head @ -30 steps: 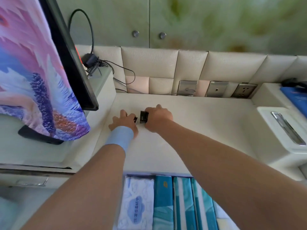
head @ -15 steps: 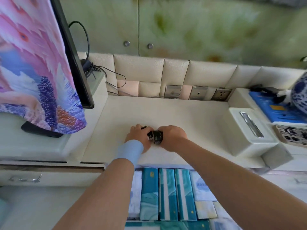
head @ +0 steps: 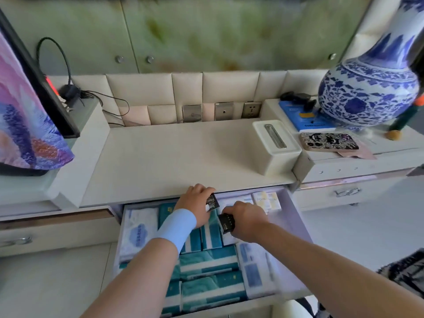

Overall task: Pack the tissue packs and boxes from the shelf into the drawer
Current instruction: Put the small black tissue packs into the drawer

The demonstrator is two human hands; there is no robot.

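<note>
The drawer (head: 296, 228) stands pulled out below the cream shelf (head: 174, 161). It is packed with teal and white tissue boxes (head: 206, 265), a white tissue pack with a blue cloud (head: 138, 232) at its left, pale blue packs (head: 254, 271) at its right and small yellowish packs (head: 266, 199) at the back. My left hand (head: 195, 207), with a blue wristband, holds a small black patterned pack (head: 212, 201) over the drawer's back. My right hand (head: 245, 222) grips another small black pack (head: 226, 223) just above the teal boxes.
A white tissue dispenser box (head: 275, 148) sits at the shelf's right end. A blue and white vase (head: 369, 92), a blue book (head: 302, 120) and a patterned phone (head: 328, 141) stand on the right cabinet. A screen with a colourful cloth (head: 27, 115) stands left. Wall sockets (head: 251, 110) line the back.
Both hands have pulled back from the middle of the shelf, each with its small black pack, and now hang over the open drawer. The view has tilted down and right.
</note>
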